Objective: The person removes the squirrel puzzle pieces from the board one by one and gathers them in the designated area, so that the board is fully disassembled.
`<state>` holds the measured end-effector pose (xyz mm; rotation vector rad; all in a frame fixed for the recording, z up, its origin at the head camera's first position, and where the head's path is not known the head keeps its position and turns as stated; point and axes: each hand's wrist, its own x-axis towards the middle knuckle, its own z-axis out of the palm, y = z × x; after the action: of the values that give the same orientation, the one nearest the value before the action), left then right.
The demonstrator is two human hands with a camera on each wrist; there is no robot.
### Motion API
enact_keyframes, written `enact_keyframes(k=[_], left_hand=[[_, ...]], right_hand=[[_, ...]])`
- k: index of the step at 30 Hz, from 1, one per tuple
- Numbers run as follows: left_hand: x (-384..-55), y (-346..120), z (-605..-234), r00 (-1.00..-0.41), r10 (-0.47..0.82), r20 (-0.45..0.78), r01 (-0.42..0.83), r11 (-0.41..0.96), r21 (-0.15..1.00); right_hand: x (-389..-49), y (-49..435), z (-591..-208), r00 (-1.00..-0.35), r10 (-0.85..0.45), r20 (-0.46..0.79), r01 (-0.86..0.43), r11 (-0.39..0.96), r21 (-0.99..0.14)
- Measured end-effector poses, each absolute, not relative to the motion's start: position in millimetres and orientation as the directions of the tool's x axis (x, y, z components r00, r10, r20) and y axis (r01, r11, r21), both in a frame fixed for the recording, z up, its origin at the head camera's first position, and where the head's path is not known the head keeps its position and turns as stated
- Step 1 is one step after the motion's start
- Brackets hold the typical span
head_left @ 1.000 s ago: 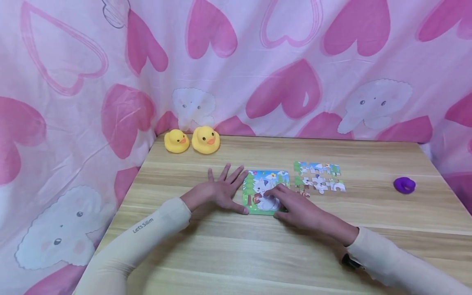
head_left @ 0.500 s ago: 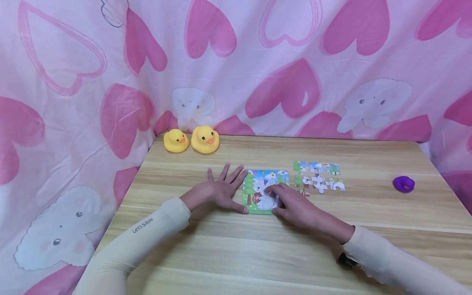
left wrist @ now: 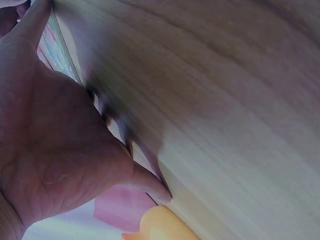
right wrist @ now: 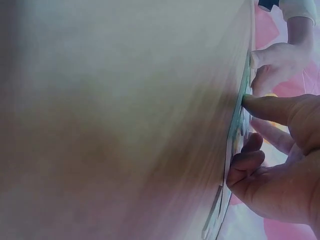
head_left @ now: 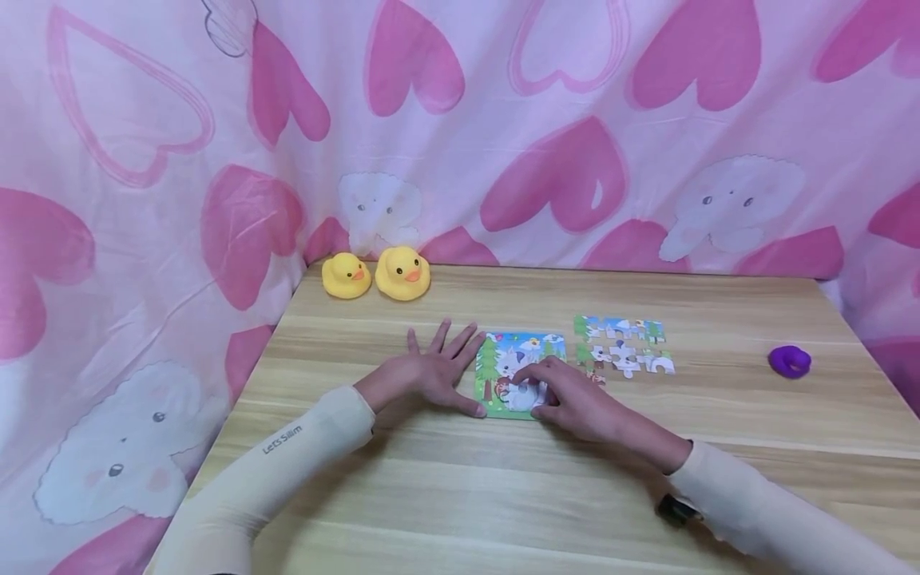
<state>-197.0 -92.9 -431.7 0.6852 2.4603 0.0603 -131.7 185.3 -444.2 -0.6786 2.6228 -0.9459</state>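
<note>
A square jigsaw puzzle (head_left: 496,359) with a white cartoon animal among green trees lies on the wooden table. My left hand (head_left: 437,377) rests spread at its left side, the thumb at the near left corner. Over the lower right of the picture is my right hand (head_left: 575,399), its thumb and bent index finger standing apart on the puzzle. The right wrist view has the thumb (right wrist: 265,107) down at the puzzle's edge and the other fingers curled in. I cannot tell whether a piece is pinched there. Part of the picture is hidden under this hand.
Right of the puzzle lie several loose jigsaw pieces (head_left: 624,358) in rough rows. A purple rubber duck (head_left: 789,362) sits farther right. Two yellow rubber ducks, one smaller (head_left: 346,276) and one larger (head_left: 403,274), stand at the back left before a pink heart-patterned curtain (head_left: 460,136).
The right thumb has shifted slightly left along the puzzle's near edge, and its forearm moved a little left. The left hand keeps its place.
</note>
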Motion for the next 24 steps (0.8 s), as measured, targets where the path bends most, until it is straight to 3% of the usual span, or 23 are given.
enact_keyframes(k=[13, 24], left_hand=[[-194.8, -91.1, -430.6, -0.701, 0.500, -0.509, 0.478, 0.859, 0.185], [-193.5, -93.8, -426.3, -0.706, 0.495, -0.507, 0.476, 0.861, 0.178]], right_hand=[[-136.4, 179.3, -439.1, -0.853, -0.513, -0.094, -0.386, 0.742, -0.548], [-141.1, 191.5, -431.7, -0.875, -0.481, -0.054, -0.360, 0.722, -0.591]])
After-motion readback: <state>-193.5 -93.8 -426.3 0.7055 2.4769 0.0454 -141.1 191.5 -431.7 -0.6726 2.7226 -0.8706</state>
